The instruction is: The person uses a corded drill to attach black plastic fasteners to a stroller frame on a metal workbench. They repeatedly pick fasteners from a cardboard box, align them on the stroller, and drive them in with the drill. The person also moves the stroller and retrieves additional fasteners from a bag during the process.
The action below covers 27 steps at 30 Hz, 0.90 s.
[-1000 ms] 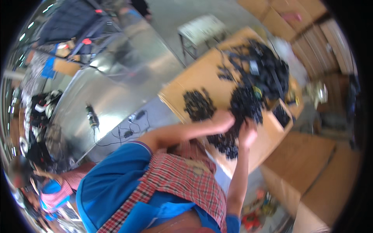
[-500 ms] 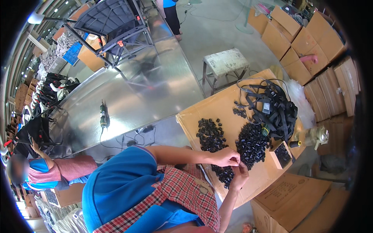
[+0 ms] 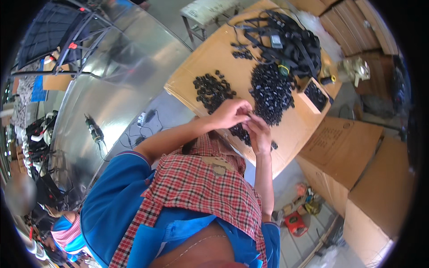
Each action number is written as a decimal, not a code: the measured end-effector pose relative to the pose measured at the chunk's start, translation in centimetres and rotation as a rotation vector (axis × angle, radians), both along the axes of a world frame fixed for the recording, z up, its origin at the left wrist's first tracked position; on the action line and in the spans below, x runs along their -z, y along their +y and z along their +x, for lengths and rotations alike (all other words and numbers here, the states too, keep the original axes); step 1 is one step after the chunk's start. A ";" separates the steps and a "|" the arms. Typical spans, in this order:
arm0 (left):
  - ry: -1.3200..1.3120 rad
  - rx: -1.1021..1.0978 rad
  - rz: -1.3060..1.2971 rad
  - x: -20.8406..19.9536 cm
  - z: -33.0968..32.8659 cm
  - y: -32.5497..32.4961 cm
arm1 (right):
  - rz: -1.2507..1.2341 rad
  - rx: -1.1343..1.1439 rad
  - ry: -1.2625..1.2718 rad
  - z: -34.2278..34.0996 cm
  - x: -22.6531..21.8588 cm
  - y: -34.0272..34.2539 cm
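Observation:
My left hand [image 3: 231, 112] and my right hand [image 3: 259, 133] meet over the cardboard-topped table [image 3: 185, 73], fingertips pinched together. A small dark piece seems to sit between them, mostly hidden by the fingers. Past my left hand lies a loose heap of small black plastic parts [image 3: 212, 91]. Beyond my right hand spreads a denser heap of similar black pieces [image 3: 271, 91]. More of these parts [image 3: 241, 134] show beneath my wrists, partly covered by my hands.
At the table's far side black straps [image 3: 290, 42] lie tangled. A small open box [image 3: 315, 94] of dark pieces stands at the right edge, near a metal device [image 3: 355, 70]. Large cartons [image 3: 339, 143] crowd the right. A power screwdriver [image 3: 94, 129] lies on the metal bench [image 3: 134, 58].
The view has shifted, so table and bench appear higher and further left. Both hands stay together at the fingertips over the heaps. A co-worker at left now shows lower.

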<state>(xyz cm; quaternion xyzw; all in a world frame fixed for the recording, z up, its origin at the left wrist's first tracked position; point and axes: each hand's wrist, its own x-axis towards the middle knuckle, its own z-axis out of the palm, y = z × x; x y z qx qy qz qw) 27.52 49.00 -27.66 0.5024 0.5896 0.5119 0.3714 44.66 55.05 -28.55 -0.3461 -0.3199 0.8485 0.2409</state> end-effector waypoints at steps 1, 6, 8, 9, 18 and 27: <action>0.060 0.019 -0.011 -0.3 -0.4 -0.1 | -0.008 -0.024 0.021 0.0 0.1 0.0; 0.407 -0.145 -0.050 1.0 -5.3 1.0 | 0.473 -0.066 -0.354 -0.6 0.7 1.3; 0.591 -0.253 -0.050 2.1 -8.3 1.8 | 0.733 0.021 -0.513 -0.2 1.8 2.5; 0.666 -0.303 -0.055 2.3 -9.6 1.8 | 0.845 0.020 -0.603 -0.2 1.6 3.0; 0.996 -0.330 -0.063 1.5 -7.7 3.1 | 1.497 0.053 -0.808 -2.1 1.4 6.3; 0.973 0.232 -0.201 2.2 -1.1 4.4 | 1.403 0.140 -0.825 -1.8 2.9 7.3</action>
